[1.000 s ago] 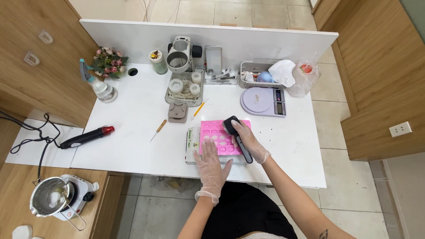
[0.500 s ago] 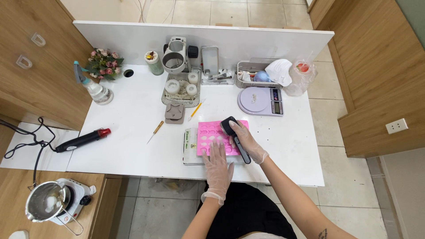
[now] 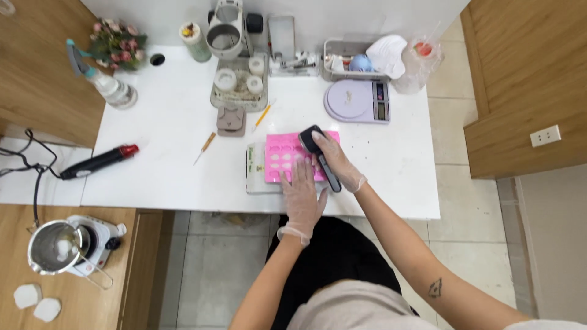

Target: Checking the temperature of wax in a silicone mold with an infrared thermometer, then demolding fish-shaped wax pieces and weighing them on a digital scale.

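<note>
Here the right hand [image 3: 335, 160] grips a black scraper [image 3: 319, 154]; the left hand [image 3: 302, 197] lies flat on the pink mould [image 3: 282, 160].

You are working in a small home craft workshop: a white desk [image 3: 171, 122] is carrying a scale [image 3: 358, 101], heat gun [image 3: 98, 162], and a melting pot [image 3: 52, 247] nearby.

My gloved hands and bare forearms

I wear thin clear gloves on my left hand [image 3: 302, 198] and right hand [image 3: 337, 162], a small dark triangular tattoo on the right forearm, a beige top, black trousers.
</note>
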